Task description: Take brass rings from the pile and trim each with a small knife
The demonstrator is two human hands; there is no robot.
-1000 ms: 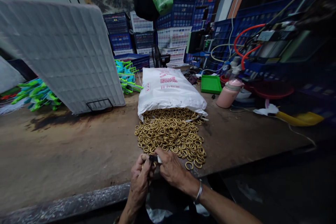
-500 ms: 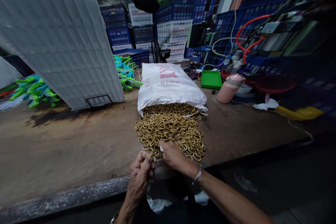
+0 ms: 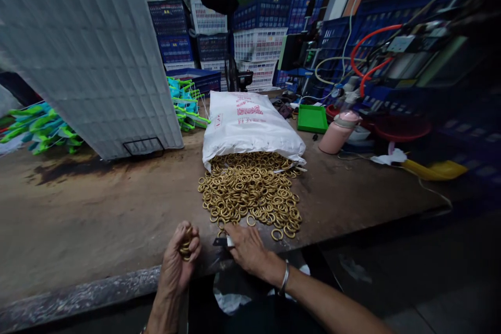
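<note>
Gold-coloured metal rings (image 3: 246, 190) lie heaped on the table in front of the open mouth of a white printed sack (image 3: 252, 128). My left hand (image 3: 172, 261) is curled around several of these rings, left of the heap and just above the table's front edge. At the near edge of the heap is my right hand (image 3: 252, 255), closed on a small dark-bladed knife (image 3: 221, 241) with a white grip. The blade points left, and most of the grip is hidden in the hand. A ring lies close to the right fingertips; I cannot tell whether they touch it.
A tall grey ribbed panel (image 3: 97, 62) stands on the left, with green and blue plastic pieces (image 3: 43, 128) behind it. On the right are a green tray (image 3: 312, 118), a pink bottle (image 3: 338, 133) and a red bowl (image 3: 403, 130). Stacked crates (image 3: 260, 44) line the back.
My left hand has moved left, away from the heap, and rings now show in its grip. My right hand has shifted slightly left and nearer to me with the knife. The view has shifted slightly.
</note>
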